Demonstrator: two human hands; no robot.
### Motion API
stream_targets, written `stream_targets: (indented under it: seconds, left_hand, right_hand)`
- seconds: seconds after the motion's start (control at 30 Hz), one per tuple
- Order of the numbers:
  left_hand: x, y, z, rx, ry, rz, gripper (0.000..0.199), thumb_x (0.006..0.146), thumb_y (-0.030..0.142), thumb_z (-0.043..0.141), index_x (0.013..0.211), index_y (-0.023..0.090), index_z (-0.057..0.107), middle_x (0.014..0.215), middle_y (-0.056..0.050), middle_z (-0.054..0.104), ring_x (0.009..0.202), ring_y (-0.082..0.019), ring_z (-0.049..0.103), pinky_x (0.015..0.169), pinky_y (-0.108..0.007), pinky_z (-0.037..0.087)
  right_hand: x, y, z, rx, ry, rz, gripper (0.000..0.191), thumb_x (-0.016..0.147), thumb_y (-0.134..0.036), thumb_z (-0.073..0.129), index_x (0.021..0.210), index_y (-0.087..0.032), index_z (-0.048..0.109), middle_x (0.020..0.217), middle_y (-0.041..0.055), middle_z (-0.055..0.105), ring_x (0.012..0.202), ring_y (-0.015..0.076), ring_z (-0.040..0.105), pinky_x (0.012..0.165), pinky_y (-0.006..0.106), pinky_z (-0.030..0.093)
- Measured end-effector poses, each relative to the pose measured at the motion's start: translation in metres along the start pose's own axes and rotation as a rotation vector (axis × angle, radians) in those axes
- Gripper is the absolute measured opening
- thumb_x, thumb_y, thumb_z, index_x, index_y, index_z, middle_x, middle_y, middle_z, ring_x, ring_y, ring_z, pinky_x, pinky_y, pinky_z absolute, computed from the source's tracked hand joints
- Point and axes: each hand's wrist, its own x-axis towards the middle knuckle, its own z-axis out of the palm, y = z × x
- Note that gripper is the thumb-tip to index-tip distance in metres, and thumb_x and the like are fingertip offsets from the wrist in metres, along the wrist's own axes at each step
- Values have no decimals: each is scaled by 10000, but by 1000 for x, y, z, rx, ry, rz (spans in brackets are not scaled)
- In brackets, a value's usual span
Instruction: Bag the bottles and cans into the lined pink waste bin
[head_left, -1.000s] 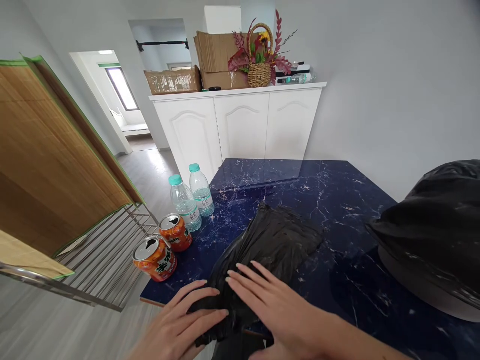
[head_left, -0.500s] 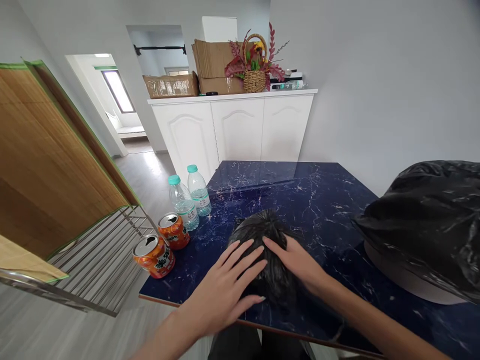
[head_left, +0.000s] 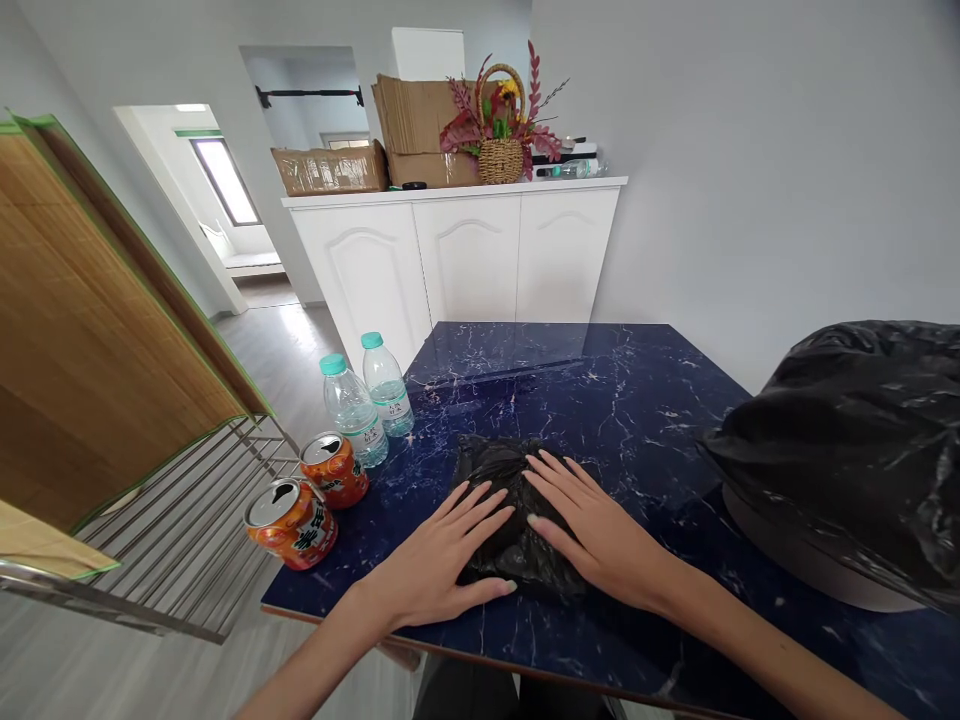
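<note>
A crumpled black plastic bag (head_left: 499, 462) lies on the dark blue marbled table (head_left: 630, 400), near its front edge. Pressed on the bag's left part is my left hand (head_left: 442, 560), its fingers spread and its thumb stretched to the right. My right hand (head_left: 585, 520) rests flat on the bag's right part, fingers extended, thumb pointing left. Neither hand grips anything. Both palms cover some of the bag, so whatever it may contain is hidden.
Two orange cans (head_left: 291, 522) and two clear bottles with teal caps (head_left: 354, 410) stand along the table's left edge. A bin covered by a black bag (head_left: 855, 440) is at right. Beyond the table stands a white cabinet (head_left: 480, 250); a metal rack (head_left: 202, 540) is at left.
The bag has gone from a raised bundle to a flatter, wider shape. My right hand has turned from curled at its side to lying flat on top. The left stays on it.
</note>
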Motion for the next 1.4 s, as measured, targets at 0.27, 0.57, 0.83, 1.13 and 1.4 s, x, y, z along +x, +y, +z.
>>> stream_targets:
  seconds: [0.27,0.57,0.83,1.13,1.4]
  left_hand:
    - [-14,-17,-6,-44,63,-31,877,912,688,748,1619,251,467,1664,-128,522,1567,-343,455,1311,-563,350]
    - [2,3,-9,-327,245,-378,363,1123,495,454,956,232,641,752,10,678,662,-184,647,628,-295,463]
    - [26,-1,9,-137,473,-391,479,1107,215,415,1584,239,375,1491,-148,631,1319,-286,674,1044,-441,562]
    - [9,-18,13,248,126,-39,661,1160,382,401,1748,256,126,1750,-109,383,1635,-291,329,1354,-536,215]
    - [-2,-29,21,180,79,-75,627,1169,432,347,1746,272,162,1771,-95,332,1647,-263,296,1353,-498,223]
  right_hand:
    - [-33,-3,13,0,49,-215,481,1115,-244,449,1581,-242,569,1629,86,556,1506,310,536,1277,581,427]
    - [-37,-8,-8,286,380,274,432,1132,-475,417,1484,-315,610,1265,72,782,1144,345,768,911,502,670]
    - [9,-8,19,-218,284,-103,590,1151,-426,413,1716,-283,318,1750,57,378,1645,328,284,1348,634,251]
    - [27,22,40,-110,97,-84,617,1173,-486,299,1751,-294,195,1791,42,260,1664,290,220,1350,603,254]
    - [28,28,41,-71,78,-77,612,1176,-483,282,1755,-335,150,1792,3,262,1668,254,216,1363,568,239]
